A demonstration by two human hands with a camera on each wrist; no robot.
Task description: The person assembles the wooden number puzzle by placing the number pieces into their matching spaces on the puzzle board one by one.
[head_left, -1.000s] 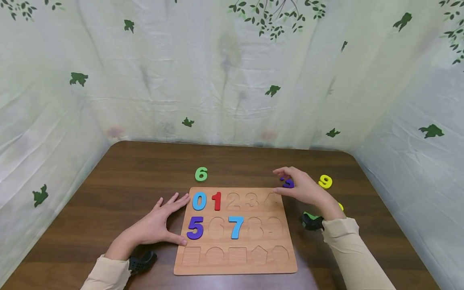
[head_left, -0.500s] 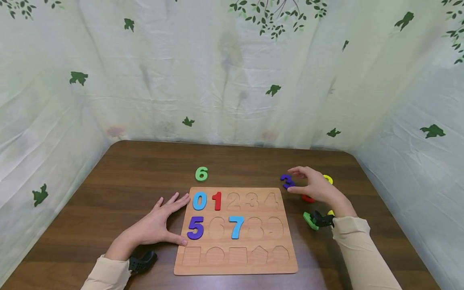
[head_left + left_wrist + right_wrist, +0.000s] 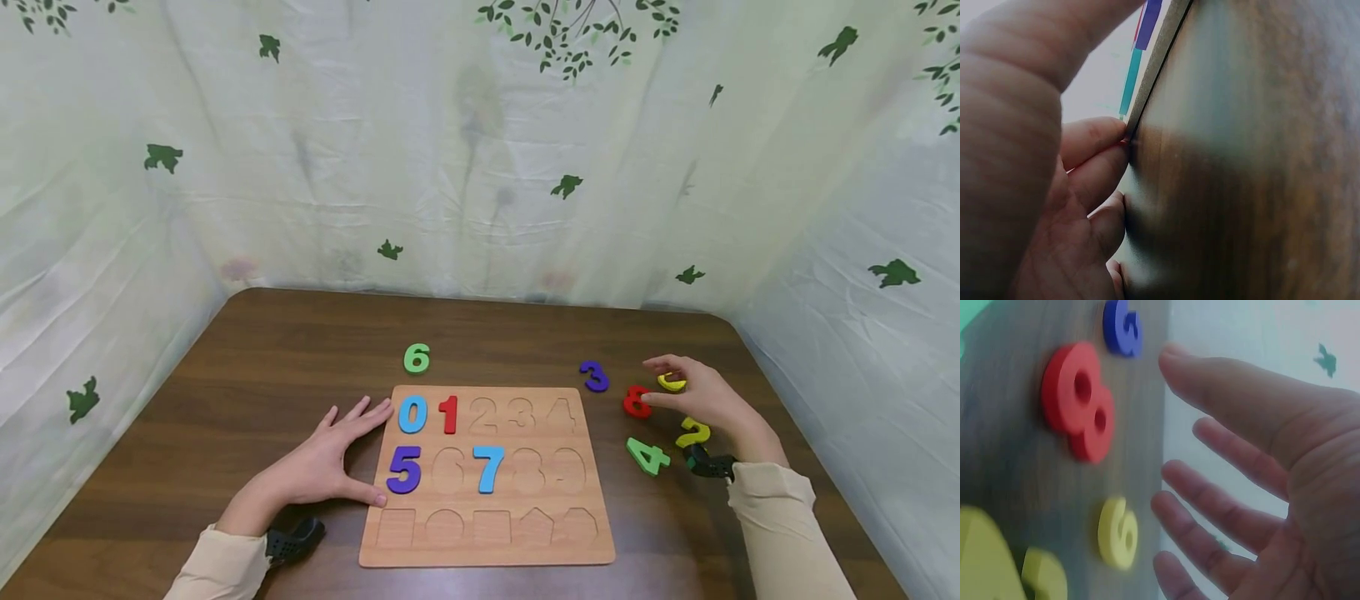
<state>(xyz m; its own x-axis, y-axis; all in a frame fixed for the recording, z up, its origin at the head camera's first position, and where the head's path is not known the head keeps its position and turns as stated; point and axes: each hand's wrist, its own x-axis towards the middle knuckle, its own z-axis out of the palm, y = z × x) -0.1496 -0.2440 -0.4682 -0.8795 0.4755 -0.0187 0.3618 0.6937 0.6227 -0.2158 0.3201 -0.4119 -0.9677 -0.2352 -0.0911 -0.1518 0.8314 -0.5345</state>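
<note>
My left hand [image 3: 322,462] rests at the left edge of a wooden number board [image 3: 487,537], fingers spread, thumb and fingertips touching that edge. In the board sit a blue 0 [image 3: 406,414], a red 1 [image 3: 448,415], a purple 5 [image 3: 397,483] and a blue 7 [image 3: 489,469]. My right hand [image 3: 708,398] hovers above the loose numbers at the right, holding nothing, its fingers apart. Beneath and beside it lie a red 8 [image 3: 1060,387] and a yellow 9 [image 3: 1107,534], which the hand partly covers in the head view. A yellow 2 [image 3: 693,434] lies near the wrist.
A purple 3 [image 3: 596,377] lies off the board's upper right corner, and a green 4 [image 3: 649,457] right of the board. Behind the board is a green 6 [image 3: 416,359]. A patterned curtain [image 3: 480,167] stands around the table's far and side edges.
My right hand has moved right, from over the purple 3 to over the red 8 and yellow 9, uncovering the 3, the 4 and the 2. The left hand has stayed put.
</note>
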